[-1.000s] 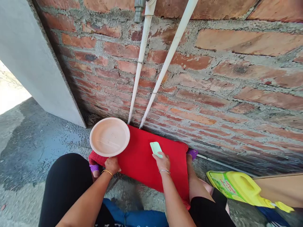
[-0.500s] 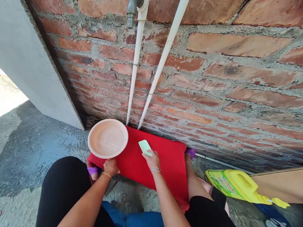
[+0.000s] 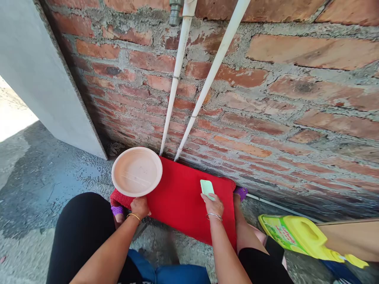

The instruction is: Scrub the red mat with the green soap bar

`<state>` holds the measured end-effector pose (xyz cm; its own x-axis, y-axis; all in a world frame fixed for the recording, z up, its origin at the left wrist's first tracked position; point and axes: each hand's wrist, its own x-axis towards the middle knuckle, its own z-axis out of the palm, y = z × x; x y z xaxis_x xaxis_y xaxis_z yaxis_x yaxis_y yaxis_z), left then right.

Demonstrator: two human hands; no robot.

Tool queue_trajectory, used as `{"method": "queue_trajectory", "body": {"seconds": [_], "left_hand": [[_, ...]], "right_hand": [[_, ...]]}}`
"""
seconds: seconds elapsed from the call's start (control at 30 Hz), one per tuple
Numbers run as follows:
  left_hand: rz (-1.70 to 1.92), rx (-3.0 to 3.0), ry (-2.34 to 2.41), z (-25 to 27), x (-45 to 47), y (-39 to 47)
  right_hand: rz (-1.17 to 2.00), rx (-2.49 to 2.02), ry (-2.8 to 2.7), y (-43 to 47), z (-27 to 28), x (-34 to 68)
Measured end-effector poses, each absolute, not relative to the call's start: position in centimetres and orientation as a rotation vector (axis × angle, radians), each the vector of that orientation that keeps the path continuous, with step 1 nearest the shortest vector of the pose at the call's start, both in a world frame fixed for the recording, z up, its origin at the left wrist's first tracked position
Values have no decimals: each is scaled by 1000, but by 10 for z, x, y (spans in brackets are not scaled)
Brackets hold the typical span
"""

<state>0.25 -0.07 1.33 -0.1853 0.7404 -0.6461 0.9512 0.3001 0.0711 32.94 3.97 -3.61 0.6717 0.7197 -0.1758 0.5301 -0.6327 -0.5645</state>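
A red mat (image 3: 180, 197) with fluffy edges is spread in front of me by the brick wall. In my right hand (image 3: 214, 206), closed, is a pale green flat block (image 3: 207, 187) with rounded corners, over the mat's right part. Its underside is hidden, so I cannot see any bristles. My left hand (image 3: 140, 206) is closed at the mat's near left edge, gripping the mat just below a pale pink basin (image 3: 136, 172). The basin rests at the mat's left end, with a few light streaks inside it.
Two white pipes (image 3: 184, 132) run down the brick wall (image 3: 266, 114), with a grey tap (image 3: 175, 14) above. A yellow jug (image 3: 299, 236) lies on its side at the right. On the left, a grey slab (image 3: 59, 79) leans over wet concrete floor (image 3: 71, 173).
My right hand has moved to the right across the mat with the pale green block. My left hand and the basin stay in place; the view has shifted slightly.
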Motion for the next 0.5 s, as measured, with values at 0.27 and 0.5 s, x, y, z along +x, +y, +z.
{"method": "queue_trajectory", "body": {"seconds": [0.27,0.5], "left_hand": [[-428,1523,1998,10,1,-4],[-478,1507,1979,18,4,1]], "right_hand": [[381,-2381,-780,21,-43,335],[646,-2010,-1468,65,-38,217]]}}
